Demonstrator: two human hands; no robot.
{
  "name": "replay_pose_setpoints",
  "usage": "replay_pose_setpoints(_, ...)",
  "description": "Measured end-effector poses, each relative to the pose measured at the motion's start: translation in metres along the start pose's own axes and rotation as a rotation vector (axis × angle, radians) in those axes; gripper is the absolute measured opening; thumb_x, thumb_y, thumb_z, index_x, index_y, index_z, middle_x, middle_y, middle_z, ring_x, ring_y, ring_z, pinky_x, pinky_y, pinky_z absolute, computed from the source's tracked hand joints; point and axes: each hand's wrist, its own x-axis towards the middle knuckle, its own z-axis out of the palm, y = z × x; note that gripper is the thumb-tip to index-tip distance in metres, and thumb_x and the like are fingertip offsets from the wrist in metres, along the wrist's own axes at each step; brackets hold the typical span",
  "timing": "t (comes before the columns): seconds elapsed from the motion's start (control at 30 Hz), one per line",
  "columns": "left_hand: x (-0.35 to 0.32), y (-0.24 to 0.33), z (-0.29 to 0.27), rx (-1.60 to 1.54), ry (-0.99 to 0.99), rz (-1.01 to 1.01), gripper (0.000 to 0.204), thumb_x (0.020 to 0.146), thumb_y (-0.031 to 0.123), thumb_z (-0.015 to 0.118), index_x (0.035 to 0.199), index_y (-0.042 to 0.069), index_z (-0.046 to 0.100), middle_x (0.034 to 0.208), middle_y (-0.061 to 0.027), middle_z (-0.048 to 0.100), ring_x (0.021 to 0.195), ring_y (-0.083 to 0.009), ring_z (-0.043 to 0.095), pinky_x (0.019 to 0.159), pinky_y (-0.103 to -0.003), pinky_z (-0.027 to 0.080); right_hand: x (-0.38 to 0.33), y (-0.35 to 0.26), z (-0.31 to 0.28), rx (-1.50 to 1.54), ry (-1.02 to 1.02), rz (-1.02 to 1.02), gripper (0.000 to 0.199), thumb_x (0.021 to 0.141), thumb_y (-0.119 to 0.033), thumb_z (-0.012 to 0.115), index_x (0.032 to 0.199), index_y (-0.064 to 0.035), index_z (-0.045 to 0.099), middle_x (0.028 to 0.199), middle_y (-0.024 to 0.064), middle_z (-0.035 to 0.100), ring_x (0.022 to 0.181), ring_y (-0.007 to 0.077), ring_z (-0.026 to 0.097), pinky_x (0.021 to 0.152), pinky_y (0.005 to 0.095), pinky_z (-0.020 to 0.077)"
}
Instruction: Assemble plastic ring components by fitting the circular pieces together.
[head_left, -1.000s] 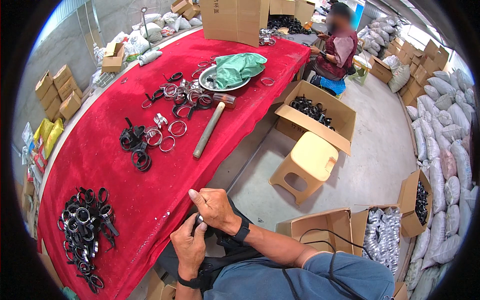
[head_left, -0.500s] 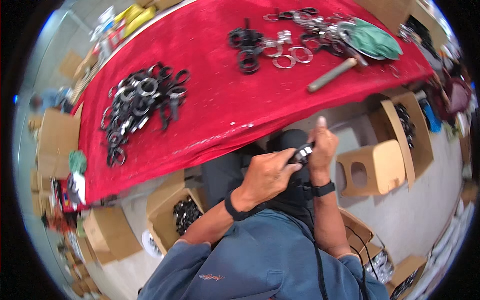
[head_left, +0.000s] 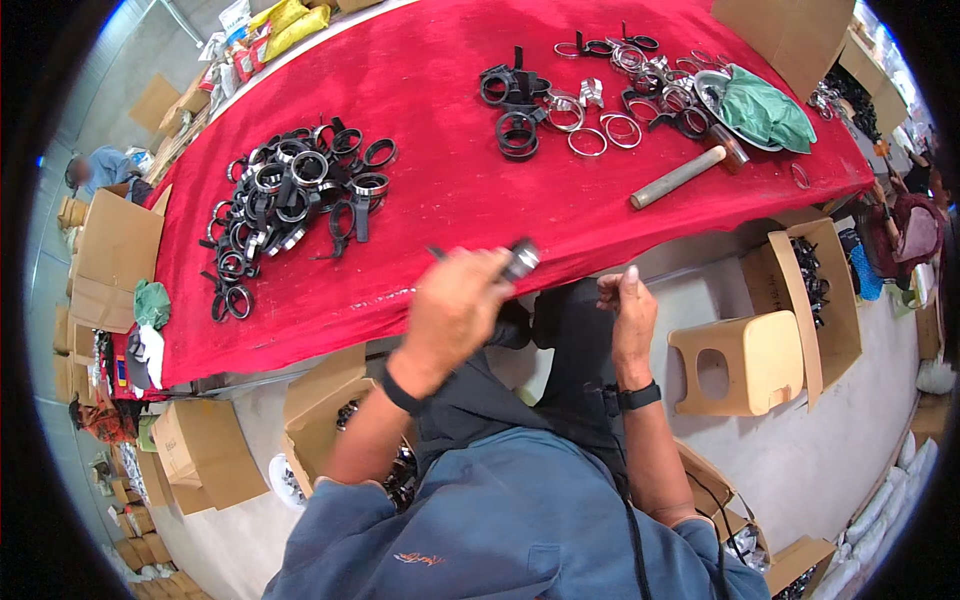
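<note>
My left hand [head_left: 452, 308], smeared by motion, is closed on a black-and-silver ring [head_left: 521, 260] over the table's front edge. A dark strip shows on the hand's other side, probably the ring's tab. My right hand [head_left: 632, 318] is held apart over the gap before the table, thumb raised and fingers loosely bent, with nothing visible in it. At the table's left lies a heap of black-and-silver rings with black tabs [head_left: 290, 190]. Farther right are black rings [head_left: 517, 135] and loose silver rings [head_left: 588, 142].
A hammer [head_left: 680, 176] lies near the right edge of the red-covered table [head_left: 430, 150], by a dish with a green cloth [head_left: 765, 112]. Below stand a tan stool [head_left: 745, 365], a carton [head_left: 835, 290] at right and another carton [head_left: 320, 400] at left. A person [head_left: 105, 170] is far left.
My hands have separated. The left one moved left and up toward the table with the ring; the right let go of it and stays near its place. The view shifted slightly.
</note>
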Motion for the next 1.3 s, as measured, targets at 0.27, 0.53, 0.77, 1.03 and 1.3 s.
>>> replay_pose_setpoints(0.27,0.066,-0.177,-0.058,0.628,0.025,0.178,0.033,0.085,0.009,0.079,0.117,0.005,0.074,0.094,-0.0148,0.069,0.094,-0.0377,0.067,0.091,-0.051,0.053,-0.019,0.04,0.014,-0.674,0.044,-0.576,0.029,0.087,-0.022,0.082,0.105,-0.0011,0.074,0.142,0.0228,0.066,0.131,0.0418,0.06,0.115,0.0523,0.044)
replay_pose_setpoints(0.53,0.092,-0.23,-0.021,0.661,-0.033,-0.017,0.047,0.085,0.016,0.083,0.127,0.001,0.07,0.13,-0.0241,0.068,0.125,-0.0436,0.062,0.107,-0.05,0.051,0.0,0.044,0.003,-0.688,0.024,-0.632,0.022,0.079,-0.018,0.086,0.086,-0.0041,0.071,0.102,0.0119,0.076,0.103,0.0343,0.069,0.094,0.0481,0.0526)
replay_pose_setpoints(0.77,0.155,-0.111,0.116,0.181,-0.153,0.165,0.047,0.088,0.008,0.079,0.133,0.0,0.067,0.135,-0.0213,0.068,0.124,-0.0397,0.065,0.107,-0.046,0.054,0.01,0.041,-0.009,-0.713,0.056,-0.687,0.022,0.081,-0.016,0.084,0.082,-0.0013,0.067,0.112,0.0179,0.073,0.112,0.0375,0.066,0.102,0.0504,0.0516)
replay_pose_setpoints(1.03,0.194,-0.1,0.215,0.165,-0.285,0.18,0.033,0.09,0.008,0.076,0.121,-0.001,0.071,0.136,-0.025,0.067,0.125,-0.0411,0.064,0.106,-0.047,0.055,0.018,0.044,-0.018,-0.707,0.073,-0.652,0.021,0.082,-0.013,0.083,0.085,-0.0004,0.066,0.108,0.017,0.071,0.106,0.0362,0.067,0.099,0.0483,0.0524)
replay_pose_setpoints(1.3,0.194,-0.09,0.196,0.141,-0.343,0.077,0.018,0.087,0.006,0.075,0.1,-0.001,0.066,0.122,-0.0223,0.071,0.116,-0.0429,0.066,0.097,-0.05,0.054,0.022,0.045,-0.016,-0.672,0.082,-0.615,0.021,0.082,-0.012,0.083,0.089,-0.0002,0.067,0.104,0.016,0.07,0.105,0.0352,0.067,0.1,0.0472,0.0527)
